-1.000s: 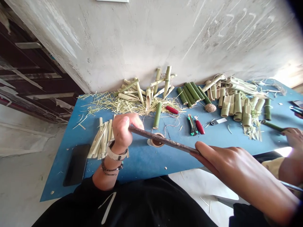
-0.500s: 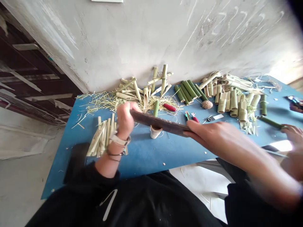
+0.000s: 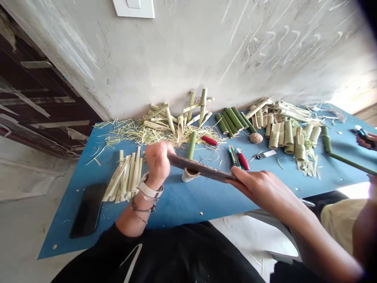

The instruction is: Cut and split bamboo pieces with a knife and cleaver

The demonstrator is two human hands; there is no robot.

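A long dark brown, rough-edged flat bar [image 3: 203,167], blade-like in shape, is held level above the table. My left hand [image 3: 159,159] is closed in a fist around its left end. At the right end, my right hand [image 3: 259,182] grips it between thumb and fingers. Below and behind the bar a green bamboo piece [image 3: 192,145] points away from me. A pale, round-rimmed bamboo end [image 3: 188,175] shows under the bar; whether the two pieces are joined is hidden. Pale split bamboo strips [image 3: 125,177] lie left of my left hand.
On the blue table [image 3: 176,212] lie a black phone [image 3: 88,210], a red-handled tool [image 3: 243,160], a green cutter [image 3: 234,157], a twine ball [image 3: 256,138], green bamboo tubes [image 3: 232,121], cut bamboo pieces [image 3: 288,133] and shavings [image 3: 132,131]. Another person's hand [image 3: 366,139] is at right.
My view has shifted, so the table sits lower and more of the wall shows. Both hands still hold the bar, which has tilted only slightly. The neighbour's hands have moved.
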